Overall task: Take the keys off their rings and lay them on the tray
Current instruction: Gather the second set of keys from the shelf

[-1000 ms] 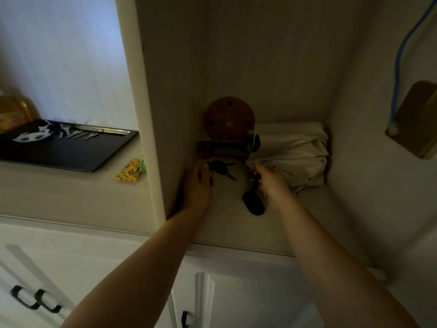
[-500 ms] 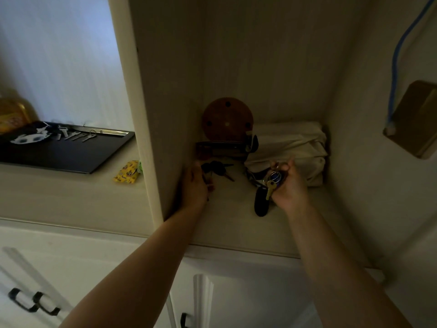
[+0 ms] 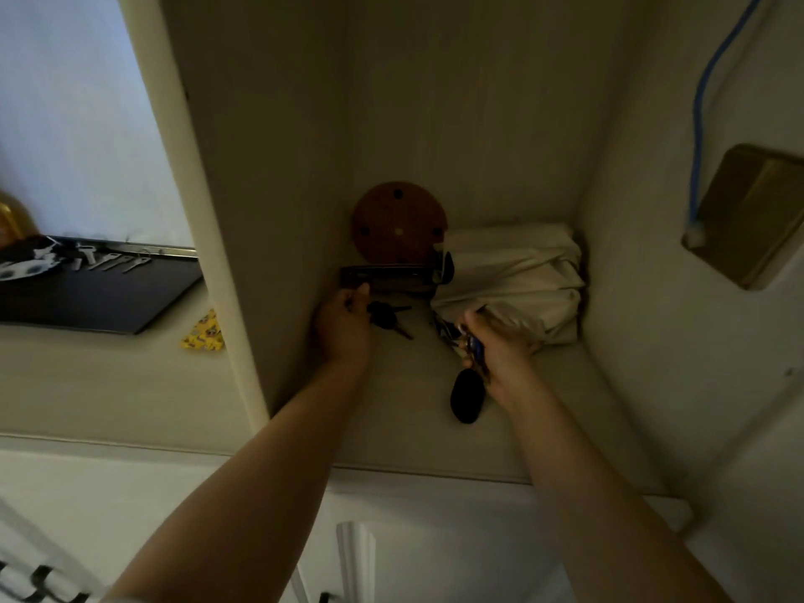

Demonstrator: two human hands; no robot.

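Your right hand (image 3: 500,356) is clenched around a key bunch (image 3: 472,343) — a dark fob (image 3: 466,396) hangs below your fist, just above the shelf (image 3: 413,424) of the alcove. Your left hand (image 3: 343,326) lies on the shelf beside the alcove's left wall; its fingers (image 3: 359,298) curl next to a second set of dark keys (image 3: 387,317), touching at the bow end, though whether they grip it you cannot tell from this view. Behind the keys sits a dark flat case (image 3: 383,278), a round brown disc (image 3: 398,226) propped at the back wall, and a folded cream cloth (image 3: 513,276). Far left — the black tray (image 3: 95,298) on the desk (image 3: 108,376) holds several loose keys (image 3: 113,263) near its back edge.
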